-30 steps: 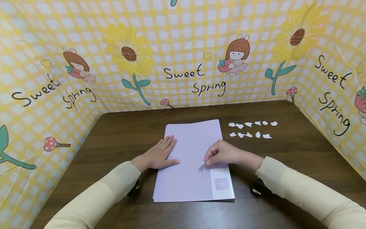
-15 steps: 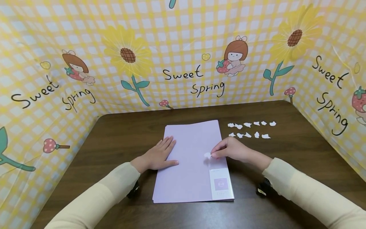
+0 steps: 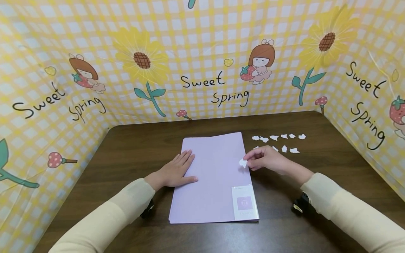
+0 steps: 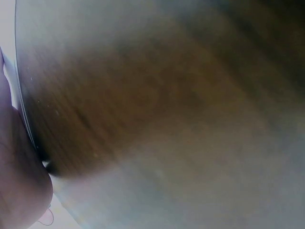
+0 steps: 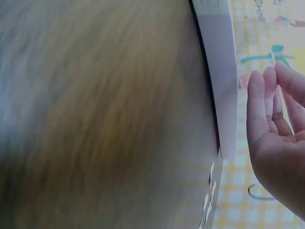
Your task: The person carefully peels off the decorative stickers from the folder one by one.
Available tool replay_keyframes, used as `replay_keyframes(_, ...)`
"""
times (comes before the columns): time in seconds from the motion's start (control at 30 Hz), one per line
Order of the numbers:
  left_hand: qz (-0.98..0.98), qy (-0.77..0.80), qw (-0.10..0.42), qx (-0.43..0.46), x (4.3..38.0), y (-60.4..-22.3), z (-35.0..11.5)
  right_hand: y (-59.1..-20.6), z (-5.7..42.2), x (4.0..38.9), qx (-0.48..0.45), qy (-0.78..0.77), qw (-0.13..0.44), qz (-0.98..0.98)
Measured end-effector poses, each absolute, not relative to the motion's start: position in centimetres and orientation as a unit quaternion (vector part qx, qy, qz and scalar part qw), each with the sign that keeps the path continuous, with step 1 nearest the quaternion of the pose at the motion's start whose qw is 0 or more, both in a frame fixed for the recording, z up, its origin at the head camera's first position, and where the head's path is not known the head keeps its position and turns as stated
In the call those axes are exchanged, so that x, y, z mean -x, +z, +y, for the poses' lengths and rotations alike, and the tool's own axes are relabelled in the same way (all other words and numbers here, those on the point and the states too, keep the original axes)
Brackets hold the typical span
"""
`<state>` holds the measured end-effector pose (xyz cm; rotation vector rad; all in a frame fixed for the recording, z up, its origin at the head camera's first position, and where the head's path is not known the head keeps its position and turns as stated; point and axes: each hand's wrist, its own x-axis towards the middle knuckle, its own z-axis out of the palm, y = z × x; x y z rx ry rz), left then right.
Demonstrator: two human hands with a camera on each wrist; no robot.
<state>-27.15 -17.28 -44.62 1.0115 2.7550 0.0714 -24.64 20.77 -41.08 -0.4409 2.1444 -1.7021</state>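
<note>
A stack of lilac paper sheets (image 3: 209, 189) lies on the brown table, with a white label (image 3: 245, 207) at its lower right corner. On the stack's left edge rests my left hand (image 3: 175, 172), palm down, thumb spread toward the middle; in the left wrist view only part of that hand (image 4: 21, 181) shows. My right hand (image 3: 269, 160) pinches a small white torn paper piece (image 3: 243, 163) between thumb and fingertips, above the stack's right edge. In the right wrist view the right hand (image 5: 274, 138) holds the paper piece (image 5: 272, 56) edge-on.
Right of the stack's far end, several white torn paper pieces (image 3: 274, 138) lie in two rows on the table (image 3: 133, 140). My right hand partly covers the nearer row. A yellow checked cloth (image 3: 202, 45) stands behind and along both sides.
My right hand has moved right and away from me, from over the stack's lower right part toward the rows, carrying the paper piece. My left hand has stayed put.
</note>
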Motion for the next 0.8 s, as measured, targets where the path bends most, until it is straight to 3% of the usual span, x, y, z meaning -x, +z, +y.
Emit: replay_keyframes(0.8,0.933,0.021,0.11,-0.341,27.3,-44.7,-17.3,-40.8,31.8,25.8,0.062,-0.536,0.044,0.841)
